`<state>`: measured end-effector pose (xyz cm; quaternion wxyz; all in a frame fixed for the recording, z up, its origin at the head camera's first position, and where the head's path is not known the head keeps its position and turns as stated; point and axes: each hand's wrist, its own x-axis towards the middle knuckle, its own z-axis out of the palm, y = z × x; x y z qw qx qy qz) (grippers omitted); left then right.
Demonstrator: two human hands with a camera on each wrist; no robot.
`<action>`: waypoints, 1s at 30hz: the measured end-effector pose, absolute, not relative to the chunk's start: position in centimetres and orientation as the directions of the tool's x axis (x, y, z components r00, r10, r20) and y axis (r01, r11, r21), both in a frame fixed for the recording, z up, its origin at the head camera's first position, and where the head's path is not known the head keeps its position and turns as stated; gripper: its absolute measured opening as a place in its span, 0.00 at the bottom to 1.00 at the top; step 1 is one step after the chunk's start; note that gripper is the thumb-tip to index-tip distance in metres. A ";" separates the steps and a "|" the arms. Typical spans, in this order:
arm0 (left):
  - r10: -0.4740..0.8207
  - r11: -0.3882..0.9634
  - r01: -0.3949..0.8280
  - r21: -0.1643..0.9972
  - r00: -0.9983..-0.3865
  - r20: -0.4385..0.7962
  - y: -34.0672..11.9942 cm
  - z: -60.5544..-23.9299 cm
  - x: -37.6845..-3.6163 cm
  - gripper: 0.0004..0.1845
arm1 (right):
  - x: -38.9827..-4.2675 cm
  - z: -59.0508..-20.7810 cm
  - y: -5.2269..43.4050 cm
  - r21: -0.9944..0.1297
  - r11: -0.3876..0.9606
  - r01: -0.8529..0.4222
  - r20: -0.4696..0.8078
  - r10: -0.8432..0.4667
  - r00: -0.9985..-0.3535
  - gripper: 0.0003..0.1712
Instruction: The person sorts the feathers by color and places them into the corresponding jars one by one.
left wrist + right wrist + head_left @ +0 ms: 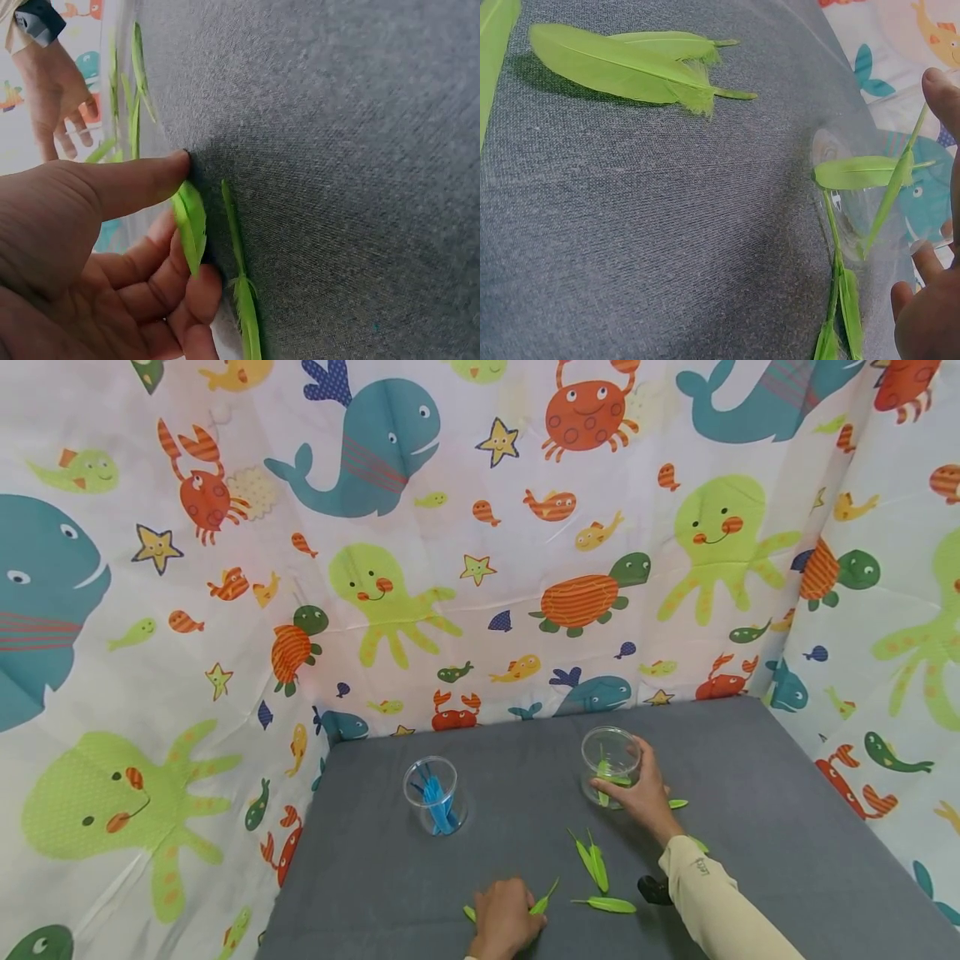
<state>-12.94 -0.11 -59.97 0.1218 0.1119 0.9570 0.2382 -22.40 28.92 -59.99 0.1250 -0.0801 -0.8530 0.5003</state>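
Note:
My left hand point(506, 910) is low over the grey cloth, and its thumb and fingers pinch a bright green feather point(191, 221). Right beside those fingers lies another green feather point(244, 292) on the cloth. With thumb and fingers spread around its side, my right hand point(637, 789) holds a clear round cup point(611, 739). Inside the cup a few green feathers point(855, 172) lean across one another. Between the two hands, more loose green feathers point(595, 864) lie on the cloth, one of them point(611, 905) nearly crosswise.
A second clear cup point(430, 766) with several blue feathers point(437, 802) stands at the left. Green feather tips point(677, 803) show beside the right forearm. Patterned sea-animal curtains point(480, 568) border the back and sides of the grey table point(360, 877).

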 end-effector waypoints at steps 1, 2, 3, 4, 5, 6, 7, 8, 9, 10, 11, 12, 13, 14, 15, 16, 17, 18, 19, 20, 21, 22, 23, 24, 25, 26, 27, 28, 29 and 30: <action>0.275 0.853 0.152 0.498 -0.944 -0.182 -0.1 -60.0 -12.9 0.16 | -22.4 -60.0 28.9 -0.873 0.488 0.014 0.132 0.262 -0.956 0.67; 0.278 0.845 0.147 0.514 -0.942 -0.189 -0.1 -60.0 -12.9 0.16 | -22.4 -60.0 28.9 -0.873 0.488 0.015 0.130 0.263 -0.956 0.67; 0.281 0.840 0.143 0.523 -0.940 -0.195 -0.1 -60.1 -12.9 0.16 | -22.4 -60.1 28.9 -0.872 0.489 0.016 0.130 0.263 -0.956 0.67; 0.284 0.836 0.139 0.531 -0.937 -0.202 -0.2 -60.1 -13.0 0.16 | -22.4 -60.1 28.9 -0.872 0.489 0.016 0.130 0.263 -0.956 0.67; 0.288 0.833 0.140 0.535 -0.936 -0.204 -0.2 -60.2 -13.0 0.17 | -22.4 -60.1 28.9 -0.871 0.491 0.016 0.131 0.263 -0.956 0.67; 0.295 0.829 0.150 0.539 -0.936 -0.193 -0.2 -60.3 -13.1 0.17 | -22.3 -60.1 28.9 -0.872 0.489 0.014 0.132 0.263 -0.956 0.67; 0.303 0.822 0.163 0.545 -0.936 -0.176 -0.2 -60.4 -13.2 0.16 | -22.3 -60.0 28.9 -0.873 0.488 0.011 0.134 0.263 -0.955 0.67; 0.311 0.818 0.181 0.546 -0.938 -0.155 -0.2 -60.5 -13.3 0.15 | -22.3 -60.0 28.9 -0.874 0.486 0.008 0.137 0.264 -0.955 0.67; 0.317 0.813 0.199 0.548 -0.940 -0.129 -0.1 -60.6 -13.4 0.14 | -22.3 -60.0 28.9 -0.875 0.485 0.005 0.140 0.264 -0.954 0.67; 0.322 0.804 0.213 0.555 -0.941 -0.104 -0.1 -60.7 -13.5 0.13 | -22.3 -60.0 28.9 -0.875 0.483 0.003 0.143 0.264 -0.954 0.67; 0.328 0.792 0.234 0.563 -0.942 -0.071 -0.1 -60.8 -13.7 0.13 | -22.3 -60.0 28.9 -0.876 0.483 0.001 0.145 0.265 -0.953 0.67; 0.331 0.779 0.249 0.576 -0.943 -0.040 0.0 -60.8 -13.8 0.11 | -22.3 -60.0 28.9 -0.876 0.481 0.000 0.147 0.266 -0.953 0.67; 0.332 0.764 0.261 0.590 -0.943 -0.013 0.1 -60.8 -14.1 0.10 | -22.3 -60.0 28.9 -0.876 0.482 0.000 0.147 0.267 -0.953 0.67; 0.331 0.748 0.271 0.607 -0.944 0.013 0.2 -60.7 -14.3 0.10 | -22.4 -60.1 28.9 -0.876 0.482 0.001 0.147 0.268 -0.952 0.66; 0.328 0.729 0.277 0.626 -0.944 0.035 0.3 -60.6 -14.5 0.09 | -22.3 -60.0 28.9 -0.876 0.483 0.002 0.147 0.270 -0.952 0.66; 0.323 0.714 0.283 0.641 -0.945 0.057 0.5 -60.5 -14.7 0.10 | -22.3 -60.0 28.9 -0.875 0.484 0.002 0.147 0.271 -0.951 0.67; 0.318 0.700 0.290 0.653 -0.945 0.078 0.6 -60.3 -14.9 0.10 | -22.3 -60.0 28.9 -0.875 0.485 0.002 0.148 0.271 -0.951 0.66; 0.311 0.687 0.290 0.666 -0.946 0.091 0.8 -60.0 -15.2 0.11 | -22.3 -60.0 28.9 -0.875 0.485 0.003 0.148 0.273 -0.951 0.66; 0.304 0.676 0.295 0.675 -0.946 0.110 1.0 -59.8 -15.4 0.13 | -22.3 -60.0 28.9 -0.873 0.487 0.003 0.150 0.274 -0.950 0.66; 0.298 0.666 0.302 0.683 -0.946 0.128 1.1 -59.5 -15.7 0.15 | -22.3 -60.0 28.9 -0.873 0.488 0.002 0.152 0.275 -0.949 0.66; 0.291 0.657 0.307 0.689 -0.946 0.144 1.3 -59.2 -16.0 0.16 | -22.3 -60.0 28.9 -0.873 0.488 0.002 0.152 0.275 -0.949 0.66; 0.284 0.645 0.309 0.699 -0.946 0.156 1.5 -58.9 -16.2 0.18 | -22.3 -60.0 28.9 -0.873 0.488 0.002 0.152 0.276 -0.949 0.66; 0.277 0.632 0.313 0.709 -0.946 0.170 1.7 -58.6 -16.5 0.19 | -22.3 -60.0 28.9 -0.873 0.488 0.001 0.153 0.276 -0.949 0.66; 0.271 0.614 0.318 0.722 -0.944 0.186 1.9 -58.2 -16.8 0.19 | -22.3 -60.0 28.8 -0.872 0.490 0.002 0.153 0.277 -0.949 0.67; 0.264 0.597 0.323 0.734 -0.943 0.200 2.1 -58.0 -17.1 0.19 | -22.4 -60.0 28.8 -0.870 0.492 0.000 0.155 0.275 -0.949 0.67; 0.260 0.573 0.329 0.751 -0.942 0.215 2.3 -57.7 -17.5 0.18 | -22.4 -60.0 28.8 -0.871 0.492 0.001 0.155 0.276 -0.949 0.67; 0.253 0.550 0.330 0.767 -0.941 0.223 2.6 -57.4 -17.8 0.17 | -22.4 -60.0 28.8 -0.872 0.489 0.000 0.155 0.275 -0.949 0.67; 0.249 0.525 0.333 0.783 -0.940 0.233 2.8 -57.0 -18.1 0.15 | -22.4 -60.0 28.8 -0.873 0.488 -0.001 0.156 0.276 -0.949 0.67; 0.244 0.501 0.337 0.797 -0.939 0.244 3.0 -56.7 -18.4 0.14 | -22.4 -60.1 28.8 -0.873 0.488 -0.002 0.156 0.275 -0.949 0.67; 0.238 0.474 0.338 0.813 -0.938 0.251 3.3 -56.3 -18.7 0.12 | -22.4 -60.1 28.8 -0.872 0.489 -0.003 0.157 0.275 -0.948 0.66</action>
